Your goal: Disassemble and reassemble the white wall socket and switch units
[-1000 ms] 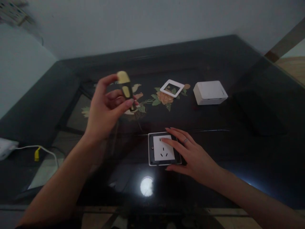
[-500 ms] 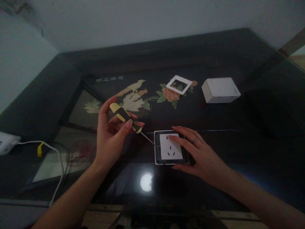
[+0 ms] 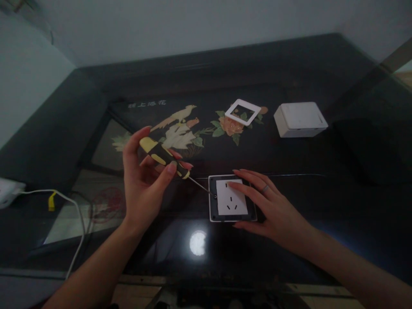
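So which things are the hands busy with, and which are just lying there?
In use:
- screwdriver, held in the left hand, tip at the socket's left edge
- wall socket, with the right hand resting on it

Just lying about:
- white frame
- white box
- white cable with a yellow tag
- all on the dark table

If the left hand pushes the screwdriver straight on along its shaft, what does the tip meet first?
The left hand aims the screwdriver down and right. Its tip seems to sit already at the left edge of the socket plate, probably at a screw, which the right hand holds down; depth is unclear.
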### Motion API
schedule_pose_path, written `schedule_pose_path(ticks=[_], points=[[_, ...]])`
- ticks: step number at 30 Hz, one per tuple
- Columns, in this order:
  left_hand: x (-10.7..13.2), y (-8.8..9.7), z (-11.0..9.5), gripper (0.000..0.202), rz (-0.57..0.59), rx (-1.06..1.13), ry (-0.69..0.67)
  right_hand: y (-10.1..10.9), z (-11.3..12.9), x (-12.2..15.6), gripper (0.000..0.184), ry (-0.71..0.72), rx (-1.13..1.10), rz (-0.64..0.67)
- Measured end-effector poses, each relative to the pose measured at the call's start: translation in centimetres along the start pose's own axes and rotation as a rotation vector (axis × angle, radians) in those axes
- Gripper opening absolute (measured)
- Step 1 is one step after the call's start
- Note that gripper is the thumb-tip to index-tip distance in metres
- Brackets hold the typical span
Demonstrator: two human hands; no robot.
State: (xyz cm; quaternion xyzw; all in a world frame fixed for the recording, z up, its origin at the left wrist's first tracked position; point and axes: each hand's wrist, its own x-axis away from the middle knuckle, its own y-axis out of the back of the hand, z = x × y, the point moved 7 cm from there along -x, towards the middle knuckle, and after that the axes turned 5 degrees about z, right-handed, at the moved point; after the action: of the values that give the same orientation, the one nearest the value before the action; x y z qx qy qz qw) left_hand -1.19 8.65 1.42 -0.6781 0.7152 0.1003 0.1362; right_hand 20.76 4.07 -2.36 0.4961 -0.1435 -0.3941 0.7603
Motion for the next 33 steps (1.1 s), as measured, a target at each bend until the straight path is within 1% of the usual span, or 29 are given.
schedule_pose_path(ticks=[4, 8, 11, 14, 16, 19, 21, 24, 27, 29, 30, 33], points=[[0.1, -0.1, -0.5, 0.06, 0.018, -0.078, -0.052, 0.0, 0.0, 0.0, 0.07, -0.006, -0.013, 0.008], [0.4, -0.8, -2.2, 0.06, 0.033, -0.125, -0.144, -0.2, -0.2, 0.0, 0.07, -0.034, -0.038, 0.022], [0.4, -2.0, -3.7, 0.059, 0.114, -0.169, -0.187, -0.2, -0.3, 0.0, 0.07, -0.037, -0.046, 0.024], [0.5, -3.4, -5.3, 0.067, 0.235, -0.232, -0.254, -0.2, -0.2, 0.1, 0.07, -0.022, -0.039, 0.015], [0.5, -3.9, -6.2, 0.068, 0.252, -0.278, -0.304, -0.1, -0.1, 0.1, 0.069, -0.017, -0.035, 0.01], [0.2, -3.8, -6.9, 0.056, 0.198, -0.377, -0.295, 0.0, 0.0, 0.1, 0.068, -0.011, -0.038, 0.002], [-0.2, -4.0, -7.3, 0.05, 0.211, -0.441, -0.273, 0.0, 0.0, 0.0, 0.066, -0.009, -0.046, -0.005], [-0.8, -4.6, -7.9, 0.047, 0.319, -0.492, -0.202, 0.0, -0.1, 0.0, 0.066, -0.014, -0.057, -0.007], [-1.3, -5.5, -8.2, 0.036, 0.463, -0.502, -0.129, 0.0, -0.2, 0.0, 0.068, -0.02, -0.065, -0.008], [-1.4, -5.9, -8.5, 0.033, 0.533, -0.496, -0.155, 0.0, -0.2, 0.0, 0.068, -0.019, -0.066, -0.013], [-1.5, -6.0, -8.7, 0.033, 0.542, -0.496, -0.195, 0.0, -0.2, 0.0, 0.067, -0.019, -0.068, -0.013], [-1.5, -5.7, -9.1, 0.037, 0.483, -0.531, -0.327, -0.1, -0.2, 0.0, 0.069, -0.027, -0.081, -0.01]])
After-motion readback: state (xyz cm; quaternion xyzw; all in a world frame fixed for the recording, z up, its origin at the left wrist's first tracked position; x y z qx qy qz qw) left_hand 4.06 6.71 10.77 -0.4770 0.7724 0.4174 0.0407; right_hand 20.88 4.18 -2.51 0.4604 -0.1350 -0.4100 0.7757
